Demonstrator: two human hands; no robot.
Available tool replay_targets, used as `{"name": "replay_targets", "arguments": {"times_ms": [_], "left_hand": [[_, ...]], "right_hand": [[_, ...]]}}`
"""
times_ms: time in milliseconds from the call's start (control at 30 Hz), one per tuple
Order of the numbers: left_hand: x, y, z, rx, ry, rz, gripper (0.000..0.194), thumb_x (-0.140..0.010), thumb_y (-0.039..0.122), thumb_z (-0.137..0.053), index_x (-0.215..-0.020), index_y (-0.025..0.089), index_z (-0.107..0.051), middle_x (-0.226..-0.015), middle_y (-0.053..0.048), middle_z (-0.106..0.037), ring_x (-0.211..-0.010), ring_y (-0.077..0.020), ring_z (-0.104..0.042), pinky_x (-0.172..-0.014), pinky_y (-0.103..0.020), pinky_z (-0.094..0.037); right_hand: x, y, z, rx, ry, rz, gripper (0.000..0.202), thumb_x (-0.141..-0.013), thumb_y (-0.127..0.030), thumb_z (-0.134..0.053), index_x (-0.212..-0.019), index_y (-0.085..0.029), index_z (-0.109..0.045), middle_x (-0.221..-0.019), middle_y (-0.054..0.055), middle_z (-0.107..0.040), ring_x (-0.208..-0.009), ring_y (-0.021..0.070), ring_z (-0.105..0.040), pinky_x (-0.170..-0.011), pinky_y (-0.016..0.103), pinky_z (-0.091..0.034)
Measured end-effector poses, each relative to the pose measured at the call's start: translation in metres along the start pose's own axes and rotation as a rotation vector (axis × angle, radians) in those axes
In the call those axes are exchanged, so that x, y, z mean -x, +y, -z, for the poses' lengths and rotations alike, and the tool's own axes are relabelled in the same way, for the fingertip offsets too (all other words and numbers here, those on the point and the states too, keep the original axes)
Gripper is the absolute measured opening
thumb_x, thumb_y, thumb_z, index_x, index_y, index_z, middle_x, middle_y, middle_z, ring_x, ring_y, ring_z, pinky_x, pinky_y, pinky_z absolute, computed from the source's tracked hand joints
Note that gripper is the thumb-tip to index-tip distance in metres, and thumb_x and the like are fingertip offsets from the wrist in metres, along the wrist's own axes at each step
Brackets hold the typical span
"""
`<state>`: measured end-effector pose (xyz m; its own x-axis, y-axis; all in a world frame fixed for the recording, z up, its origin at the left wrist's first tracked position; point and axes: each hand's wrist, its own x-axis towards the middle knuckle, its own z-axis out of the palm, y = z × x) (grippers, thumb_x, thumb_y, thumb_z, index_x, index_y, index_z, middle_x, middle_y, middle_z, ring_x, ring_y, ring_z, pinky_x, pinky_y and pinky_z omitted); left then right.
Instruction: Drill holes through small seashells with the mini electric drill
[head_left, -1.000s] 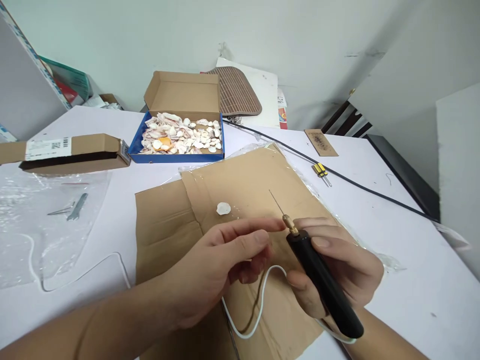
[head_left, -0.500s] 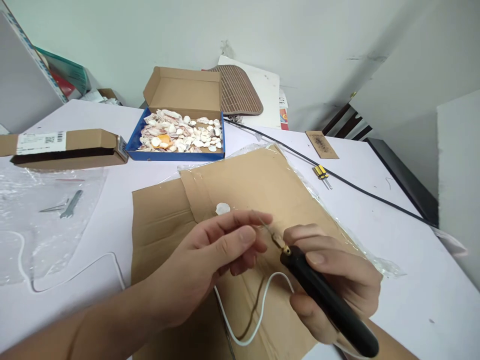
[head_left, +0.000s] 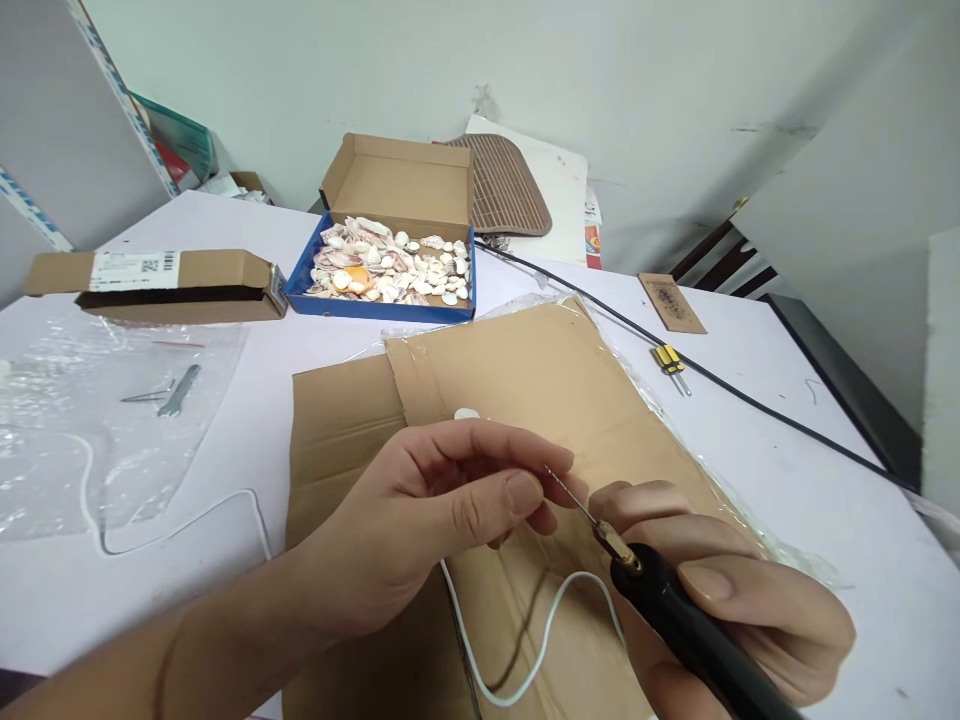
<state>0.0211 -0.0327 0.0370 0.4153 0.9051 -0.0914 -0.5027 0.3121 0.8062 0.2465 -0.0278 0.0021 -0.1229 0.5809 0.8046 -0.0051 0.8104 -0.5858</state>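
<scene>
My right hand (head_left: 757, 590) is closed around the black handle of a small hand drill (head_left: 686, 615). A brass-coloured chuck at its front carries a thin drill bit pointing up and left. Close to the bit's tip is my left hand (head_left: 450, 510), its fingers curved and its thumb apart from the index finger. I see nothing held in it. A small white shell (head_left: 466, 413) lies on the cardboard (head_left: 510, 350) just beyond my left hand, partly hidden by it. A white cord (head_left: 544, 640) loops below both hands.
An open blue box (head_left: 379, 309) of shells stands at the back, beside a long brown carton (head_left: 247, 275). Bubble wrap (head_left: 135, 460) with a spanner (head_left: 180, 390) lies left. Yellow-handled screwdrivers (head_left: 667, 360) and a black cable (head_left: 750, 398) lie right.
The view has shifted, so the table's things sit farther right. My right hand and the drill are lower right, with more of the bit showing. My left hand now covers part of the white shell.
</scene>
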Motion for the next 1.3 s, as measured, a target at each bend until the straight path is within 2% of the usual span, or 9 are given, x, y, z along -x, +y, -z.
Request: {"name": "replay_targets", "arguments": {"times_ms": [133, 333, 500, 633, 767, 1033, 1167, 1233, 1300], "left_hand": [[0.0, 0.0, 0.002, -0.023, -0.004, -0.013, 0.013, -0.102, 0.031, -0.084, -0.112, 0.036, -0.09, -0.121, -0.003, -0.086, -0.101, -0.0174, -0.081, -0.086, -0.027, -0.064], [-0.002, -0.002, 0.003, 0.03, 0.035, 0.007, 0.024, -0.099, 0.032, -0.086, -0.123, 0.034, -0.088, -0.126, -0.007, -0.086, -0.103, -0.0219, -0.081, -0.079, -0.028, -0.062], [0.0, 0.0, 0.002, 0.071, 0.039, 0.05, 0.014, -0.099, 0.032, -0.088, -0.113, 0.032, -0.09, -0.119, -0.002, -0.086, -0.099, -0.0133, -0.077, -0.082, -0.019, -0.055], [-0.001, 0.0, 0.001, 0.052, 0.06, 0.058, 0.008, -0.097, 0.034, -0.09, -0.104, 0.029, -0.089, -0.104, 0.001, -0.083, -0.086, -0.0079, -0.07, -0.077, -0.016, -0.052], [-0.004, 0.0, 0.002, 0.025, 0.12, 0.058, 0.008, -0.097, 0.034, -0.089, -0.096, 0.026, -0.087, -0.093, 0.002, -0.081, -0.079, -0.0076, -0.063, -0.072, -0.017, -0.048], [-0.003, 0.002, 0.003, 0.059, 0.155, 0.079, 0.026, -0.106, 0.043, -0.077, -0.091, 0.022, -0.084, -0.088, -0.002, -0.08, -0.076, -0.0096, -0.061, -0.071, -0.019, -0.046], [-0.004, 0.001, 0.001, 0.029, 0.132, 0.034, 0.024, -0.107, 0.038, -0.074, -0.092, 0.022, -0.085, -0.09, -0.002, -0.08, -0.08, -0.0105, -0.062, -0.075, -0.02, -0.048], [-0.005, 0.001, -0.002, -0.024, 0.1, 0.02, 0.008, -0.102, 0.028, -0.081, -0.098, 0.025, -0.086, -0.093, 0.0, -0.079, -0.086, -0.0111, -0.064, -0.08, -0.022, -0.049], [-0.005, -0.001, -0.005, -0.1, 0.066, 0.003, 0.012, -0.097, 0.022, -0.086, -0.107, 0.028, -0.087, -0.096, 0.001, -0.077, -0.09, -0.0119, -0.064, -0.082, -0.023, -0.048]], "right_hand": [[0.001, 0.0, -0.001, 0.024, -0.029, 0.0, 0.036, -0.098, -0.04, -0.081, -0.13, -0.024, -0.076, -0.075, 0.001, -0.068, -0.055, 0.0219, -0.059, -0.056, 0.046, -0.054], [0.001, 0.002, -0.014, 0.065, 0.144, 0.048, 0.029, -0.101, -0.041, -0.078, -0.124, -0.023, -0.078, -0.067, -0.002, -0.065, -0.049, 0.0186, -0.05, -0.05, 0.041, -0.05], [-0.002, 0.006, -0.009, -0.018, 0.093, 0.15, 0.037, -0.095, -0.03, -0.086, -0.127, -0.013, -0.078, -0.08, 0.0, -0.072, -0.058, 0.0179, -0.06, -0.055, 0.039, -0.057], [-0.002, 0.008, -0.006, -0.055, 0.082, 0.125, 0.04, -0.095, -0.028, -0.085, -0.131, -0.012, -0.078, -0.085, 0.002, -0.074, -0.064, 0.0193, -0.065, -0.057, 0.039, -0.06], [0.0, 0.008, -0.007, -0.09, 0.055, 0.12, 0.045, -0.092, -0.032, -0.088, -0.132, -0.013, -0.078, -0.086, 0.002, -0.076, -0.065, 0.02, -0.068, -0.058, 0.039, -0.06], [-0.002, -0.002, 0.003, -0.107, 0.0, -0.078, 0.044, -0.091, -0.035, -0.091, -0.132, -0.023, -0.08, -0.091, 0.002, -0.081, -0.074, 0.0225, -0.074, -0.069, 0.041, -0.066], [-0.002, -0.007, 0.0, -0.117, 0.068, -0.178, 0.036, -0.092, -0.044, -0.089, -0.125, -0.029, -0.083, -0.085, 0.001, -0.082, -0.072, 0.023, -0.074, -0.071, 0.041, -0.064], [-0.003, -0.009, -0.004, -0.195, 0.119, -0.29, 0.034, -0.094, -0.053, -0.087, -0.119, -0.03, -0.084, -0.079, 0.001, -0.081, -0.068, 0.0221, -0.071, -0.07, 0.04, -0.062], [-0.003, -0.01, -0.008, -0.347, 0.204, -0.508, 0.04, -0.096, -0.065, -0.08, -0.114, -0.03, -0.083, -0.076, 0.001, -0.077, -0.07, 0.021, -0.069, -0.068, 0.037, -0.06]]}}
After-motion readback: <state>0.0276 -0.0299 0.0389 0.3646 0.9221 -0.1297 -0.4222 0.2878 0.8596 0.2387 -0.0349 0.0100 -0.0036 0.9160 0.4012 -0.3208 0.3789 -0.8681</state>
